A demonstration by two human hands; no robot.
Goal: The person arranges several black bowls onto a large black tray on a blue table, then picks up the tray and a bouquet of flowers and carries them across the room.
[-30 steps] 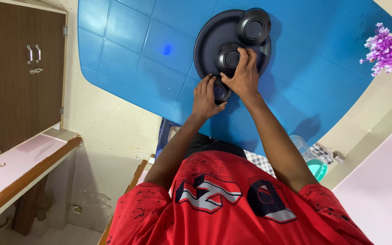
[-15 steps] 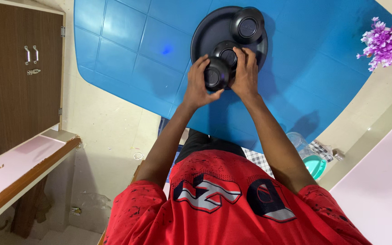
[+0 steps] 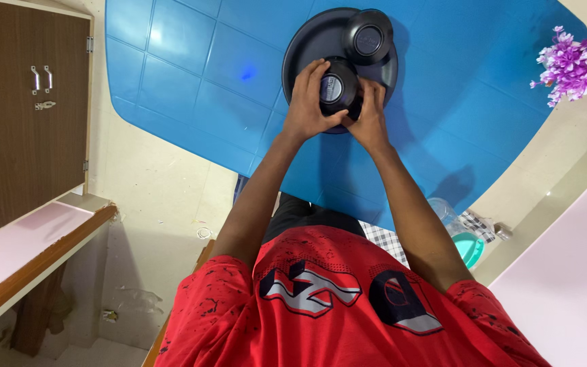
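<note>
Small bowl (image 3: 334, 88): dark, rigid, likely light and slick; grip by rim.
Left hand (image 3: 307, 109): fingers curled around its rim.
Right hand (image 3: 371, 115): fingertips pressed on bowl beneath, over dark plate (image 3: 300, 47).
Location: blue table (image 3: 191, 68), far edge.

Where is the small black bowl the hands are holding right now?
In the head view, the small black bowl sits between the left hand and right hand, over the round black plate, just below the other bowl.

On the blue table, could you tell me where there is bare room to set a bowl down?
The blue table is bare left of the dark round plate, out to its near left edge, and between the plate and the purple flowers. It is crowded on the plate: an upturned bowl sits there, and both hands hold a small dark bowl.
</note>
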